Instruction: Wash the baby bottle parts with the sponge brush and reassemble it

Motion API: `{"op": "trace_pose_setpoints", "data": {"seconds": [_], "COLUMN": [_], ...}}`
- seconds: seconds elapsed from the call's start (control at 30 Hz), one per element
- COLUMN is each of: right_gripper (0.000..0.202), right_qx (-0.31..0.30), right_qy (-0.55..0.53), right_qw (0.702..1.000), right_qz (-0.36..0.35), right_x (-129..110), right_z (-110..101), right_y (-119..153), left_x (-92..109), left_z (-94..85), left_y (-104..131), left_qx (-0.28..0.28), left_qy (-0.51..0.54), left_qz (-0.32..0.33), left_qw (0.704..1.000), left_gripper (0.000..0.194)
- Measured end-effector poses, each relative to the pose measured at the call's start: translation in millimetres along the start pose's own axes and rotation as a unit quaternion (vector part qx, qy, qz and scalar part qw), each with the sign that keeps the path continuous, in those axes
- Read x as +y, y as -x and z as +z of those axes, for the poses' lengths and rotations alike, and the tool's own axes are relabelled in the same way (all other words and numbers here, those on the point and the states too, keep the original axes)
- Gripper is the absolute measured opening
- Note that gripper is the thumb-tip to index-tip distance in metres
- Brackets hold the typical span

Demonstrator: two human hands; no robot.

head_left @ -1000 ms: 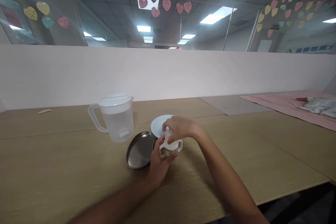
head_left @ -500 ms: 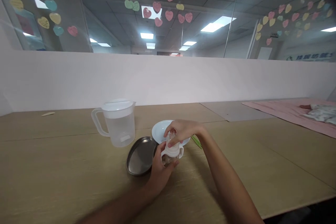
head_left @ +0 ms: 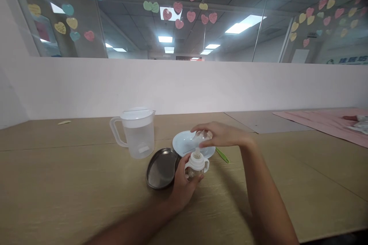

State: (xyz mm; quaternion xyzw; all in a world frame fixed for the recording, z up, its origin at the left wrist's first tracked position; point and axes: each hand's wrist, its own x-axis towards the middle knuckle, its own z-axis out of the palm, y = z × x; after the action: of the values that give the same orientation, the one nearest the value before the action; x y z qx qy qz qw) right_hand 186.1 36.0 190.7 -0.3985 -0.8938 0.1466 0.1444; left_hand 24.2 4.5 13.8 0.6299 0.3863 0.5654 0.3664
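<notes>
A baby bottle [head_left: 197, 162] with a white collar and side handles stands upright in my left hand [head_left: 184, 183], whose fingers wrap round its body. Its clear teat shows bare on top. Just above it, my right hand [head_left: 220, 134] grips a transparent bottle cap [head_left: 202, 136], held apart from the teat. Behind the bottle lies a white oval bowl [head_left: 179, 142], partly covered by my right hand and the cap. To the left of my left hand rests a kidney-shaped steel tray [head_left: 161, 169].
A lidded clear plastic jug [head_left: 140, 136] stands at the left, its handle pointing left. Beside the bowl lies a green handle [head_left: 222, 155] of some utensil. A pink cloth [head_left: 322, 120] covers the table's far right. A white wall [head_left: 184, 86] rises behind.
My right hand has lifted the clear cap off the bottle, up and slightly right, baring the teat. My left hand keeps its hold. The camera view has shifted a little left.
</notes>
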Motion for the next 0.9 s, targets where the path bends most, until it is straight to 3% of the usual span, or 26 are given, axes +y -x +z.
{"op": "trace_pose_setpoints", "data": {"seconds": [0.1, 0.2, 0.3, 0.4, 0.5, 0.6, 0.77, 0.9], "right_gripper": [0.043, 0.042, 0.039, 0.039, 0.038, 0.033, 0.027, 0.045], "right_qx": [0.065, 0.082, 0.07, 0.035, -0.099, -0.161, -0.142, -0.101], "right_qy": [-0.015, -0.048, -0.05, 0.033, 0.052, 0.06, 0.08, -0.013], "right_qw": [0.997, 0.989, 0.981, 0.977, 0.981, 0.978, 0.979, 0.989], "right_qz": [0.041, 0.11, 0.173, 0.208, 0.158, 0.12, 0.118, 0.106], "right_x": [15, 39, 60, 67, 65, 61, 58, 41], "right_z": [-11, -15, -4, 19, 46, 64, 59, 40], "right_y": [16, 17, -1, -31, -58, -74, -73, -53], "left_x": [2, 4, 6, 8, 7, 6, 10, 11], "left_z": [-0.8, -1.7, -2.3, -2.5, -2.6, -2.7, -2.4, -1.7], "left_y": [-1, -1, -1, -1, -2, -2, 0, 0], "left_qx": [0.003, 0.003, -0.001, -0.013, -0.014, -0.01, -0.006, 0.009], "left_qy": [-0.006, -0.007, -0.002, 0.012, 0.016, 0.01, 0.012, -0.011], "left_qz": [0.002, 0.004, 0.008, 0.01, 0.007, 0.002, -0.004, -0.008], "left_qw": [1.0, 1.0, 1.0, 1.0, 1.0, 1.0, 1.0, 1.0], "left_gripper": [0.056, 0.056, 0.056, 0.055, 0.055, 0.057, 0.055, 0.055]}}
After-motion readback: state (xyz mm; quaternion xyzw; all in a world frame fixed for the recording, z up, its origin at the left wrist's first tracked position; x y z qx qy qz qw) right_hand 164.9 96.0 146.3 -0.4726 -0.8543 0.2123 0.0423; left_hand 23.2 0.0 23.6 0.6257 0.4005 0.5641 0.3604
